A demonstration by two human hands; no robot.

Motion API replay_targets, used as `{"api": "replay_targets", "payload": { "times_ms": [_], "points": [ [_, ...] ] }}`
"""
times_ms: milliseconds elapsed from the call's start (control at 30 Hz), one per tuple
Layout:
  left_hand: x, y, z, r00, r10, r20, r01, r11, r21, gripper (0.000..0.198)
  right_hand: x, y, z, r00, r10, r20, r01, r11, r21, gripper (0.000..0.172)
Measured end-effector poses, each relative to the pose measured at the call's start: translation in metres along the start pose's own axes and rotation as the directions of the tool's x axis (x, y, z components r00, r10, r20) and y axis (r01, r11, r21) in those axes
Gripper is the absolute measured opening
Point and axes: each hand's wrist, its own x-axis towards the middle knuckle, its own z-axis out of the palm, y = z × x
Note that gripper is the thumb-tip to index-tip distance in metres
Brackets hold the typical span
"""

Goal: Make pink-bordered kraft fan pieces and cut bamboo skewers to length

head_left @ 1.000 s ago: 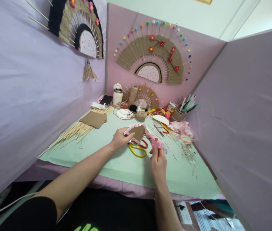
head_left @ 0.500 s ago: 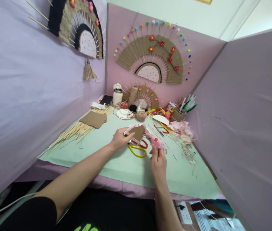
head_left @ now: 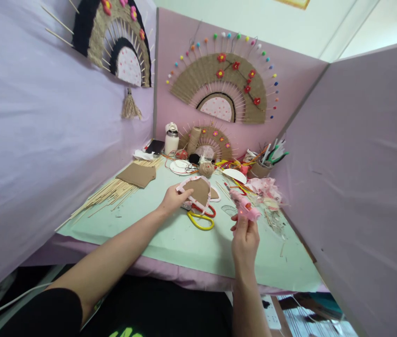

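Note:
Between the thumb and fingers of my left hand [head_left: 174,201] is a brown cardboard piece [head_left: 199,191], its edge wrapped in pink dotted fabric. My right hand [head_left: 246,236] is closed around the handle of a pink glue gun [head_left: 245,206], which is held apart from the cardboard, to its right. Under the cardboard lie scissors with one yellow and one red handle loop [head_left: 201,221]; their blades are mostly hidden. Another fabric-edged cardboard piece [head_left: 215,194] shows partly behind the held one. A clear protractor [head_left: 228,210] rests on the table between my hands.
Thin wooden sticks [head_left: 114,191] lie at the left under a cardboard sheet [head_left: 137,175]. A twine ball [head_left: 206,169], a white bottle [head_left: 172,140] and a tool holder [head_left: 259,169] stand at the back. Fabric scraps [head_left: 263,187] are at the right. Panels with decorated fans [head_left: 219,86] enclose the table.
My right hand has moved the glue gun right, away from the cardboard. My left hand has turned the cardboard so more of its brown face and fabric edge shows.

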Motion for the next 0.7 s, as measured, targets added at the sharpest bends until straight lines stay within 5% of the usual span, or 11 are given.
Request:
{"api": "replay_targets", "payload": {
  "times_ms": [133,267,500,600,700],
  "points": [
    [0.005,0.000,-0.001,0.990,-0.143,0.006,0.141,0.963,-0.231,0.037,0.025,0.019,-0.023,0.996,-0.037,-0.085,0.017,0.973,-0.231,0.047],
    [0.006,0.003,-0.003,0.975,-0.199,0.096,0.220,0.907,-0.359,0.033,0.049,0.054,-0.052,0.986,-0.123,-0.110,0.045,0.841,-0.539,0.052],
    [0.005,0.008,-0.006,0.936,-0.287,0.205,0.350,0.829,-0.436,0.032,0.048,0.087,-0.070,0.991,0.048,-0.126,-0.125,0.674,-0.729,0.051],
    [0.005,0.009,-0.007,0.928,-0.299,0.222,0.369,0.813,-0.451,0.031,0.050,0.069,-0.065,0.988,-0.006,-0.152,-0.100,0.725,-0.681,0.054],
    [0.004,0.008,-0.009,0.919,-0.258,0.297,0.372,0.816,-0.443,0.032,0.064,0.036,-0.047,0.994,-0.103,0.030,0.107,0.900,-0.422,0.053]
  ]
}}
